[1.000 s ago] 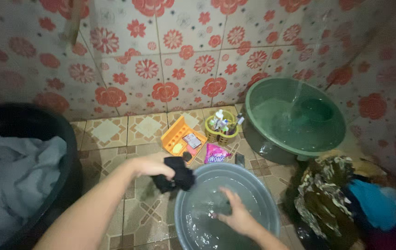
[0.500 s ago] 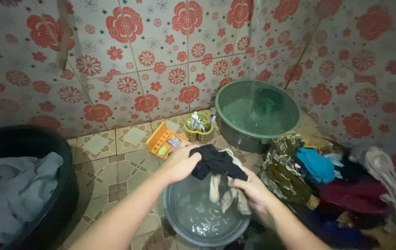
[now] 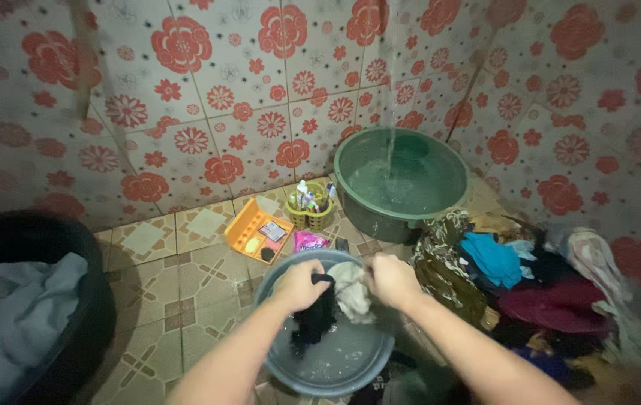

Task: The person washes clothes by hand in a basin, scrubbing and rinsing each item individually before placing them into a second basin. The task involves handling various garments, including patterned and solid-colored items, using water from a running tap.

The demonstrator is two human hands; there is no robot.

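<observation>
Both garments now hang lower over the grey basin (image 3: 275, 360) than half a second ago. Left hand (image 3: 299, 283) fist-closed on the black garment (image 3: 313, 319), which trails into the water; right hand (image 3: 392, 279) clenched on the pale cloth (image 3: 352, 292). Judgement: grips tight, wringing kept above the basin so runoff falls inside. Count: two hands, two held garments, one grey basin, one green basin (image 3: 403, 180) taking a water stream, one orange tray (image 3: 257, 231), one yellow caddy (image 3: 310, 211), one clothes heap (image 3: 530, 285), one dark tub (image 3: 35, 292).
</observation>
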